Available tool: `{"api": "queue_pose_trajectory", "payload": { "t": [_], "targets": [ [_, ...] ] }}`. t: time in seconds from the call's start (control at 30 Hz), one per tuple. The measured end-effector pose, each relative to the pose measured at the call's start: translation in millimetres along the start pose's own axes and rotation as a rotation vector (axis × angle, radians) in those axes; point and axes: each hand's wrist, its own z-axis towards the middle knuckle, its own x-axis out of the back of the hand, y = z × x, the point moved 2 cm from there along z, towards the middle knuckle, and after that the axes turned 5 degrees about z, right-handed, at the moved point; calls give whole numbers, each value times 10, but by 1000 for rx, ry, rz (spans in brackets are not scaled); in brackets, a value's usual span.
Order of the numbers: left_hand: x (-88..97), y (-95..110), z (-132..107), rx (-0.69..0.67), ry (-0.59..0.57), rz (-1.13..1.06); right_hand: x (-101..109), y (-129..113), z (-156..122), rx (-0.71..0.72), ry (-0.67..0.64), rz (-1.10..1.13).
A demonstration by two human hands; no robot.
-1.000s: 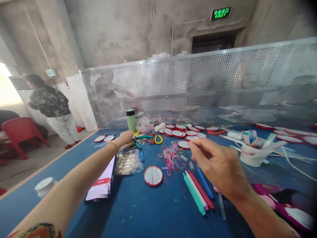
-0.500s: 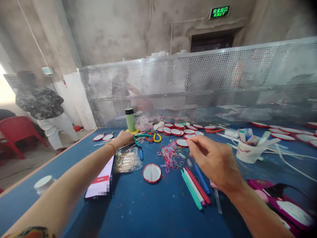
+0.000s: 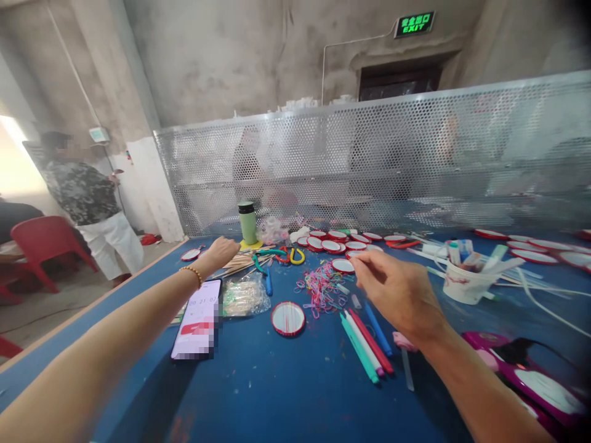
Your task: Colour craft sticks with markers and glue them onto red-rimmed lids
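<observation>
My left hand (image 3: pixel 222 251) is curled over the table at the far left. Its back faces me, and the fingertips are mostly hidden, with no held object visible. Beside it lie thin wooden sticks (image 3: pixel 240 261) and a white disc with a red rim (image 3: pixel 191 254). My right hand (image 3: pixel 394 289) has thumb and forefinger pinched together by another red-rimmed disc (image 3: pixel 342 266); anything between them is too small to make out. Left of it spreads a heap of colourful rubber bands (image 3: pixel 321 286). Closer to me lies a red-rimmed disc with pinkish lines across it (image 3: pixel 289 319).
Several pens (image 3: pixel 362 341) lie below my right hand, near a cup of tools (image 3: pixel 466 283) and a purple object (image 3: pixel 530 381). A phone (image 3: pixel 196 320), bagged sticks (image 3: pixel 240 296), pliers (image 3: pixel 266 263) and a green tumbler (image 3: pixel 248 223) stand or lie leftward. A perforated metal screen (image 3: pixel 314 172) closes the back.
My left hand has shifted left, away from the pliers, uncovering more wooden sticks. One of the two discs at the far left is now hidden. The right hand keeps its pinch almost in place.
</observation>
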Motion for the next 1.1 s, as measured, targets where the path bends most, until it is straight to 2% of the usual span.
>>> {"api": "queue_pose_trajectory", "payload": {
  "t": [0.1, 0.2, 0.37, 0.4, 0.47, 0.5, 0.57, 0.67, 0.73, 0.77, 0.83, 0.9, 0.93, 1.0, 1.1],
  "targets": [
    [187, 36, -151, 13, 60, 9, -21, 47, 11, -13, -2, -6],
    [464, 233, -383, 25, 163, 10, -33, 54, 23, -72, -41, 52],
    [949, 906, -1000, -61, 406, 11, -122, -75, -33, -254, -279, 382],
    [1029, 1055, -1133, -131, 528, 40, -154, -116, -58, -307, -338, 482],
    [1142, 1307, -1357, -225, 731, 88, -216, -200, -107, -413, -419, 703],
    [1174, 1404, -1436, -238, 786, 102, -240, -239, -128, -456, -448, 805],
    [1211, 1552, -1527, -256, 820, 101, -265, -305, -152, -495, -481, 952],
    [1246, 1695, -1555, -281, 748, -14, -227, -339, -162, -474, -476, 958],
    [1280, 1747, -1539, -243, 651, -222, -169, -324, -173, -456, -460, 896],
    [1298, 1761, -1526, -203, 587, -383, -138, -314, -182, -445, -457, 869],
    [1322, 1778, -1488, -144, 407, -836, -86, -309, -207, -406, -470, 826],
    [1337, 1817, -1444, -208, 150, -1374, -60, -337, -234, -342, -510, 767],
    [1352, 1836, -1422, -253, 73, -1495, -55, -359, -246, -306, -517, 715],
    [1371, 1866, -1378, -289, 7, -1633, -51, -408, -268, -239, -488, 580],
    [1353, 1932, -1320, -264, -2, -1780, -38, -445, -309, -192, -389, 402]
  ]
}}
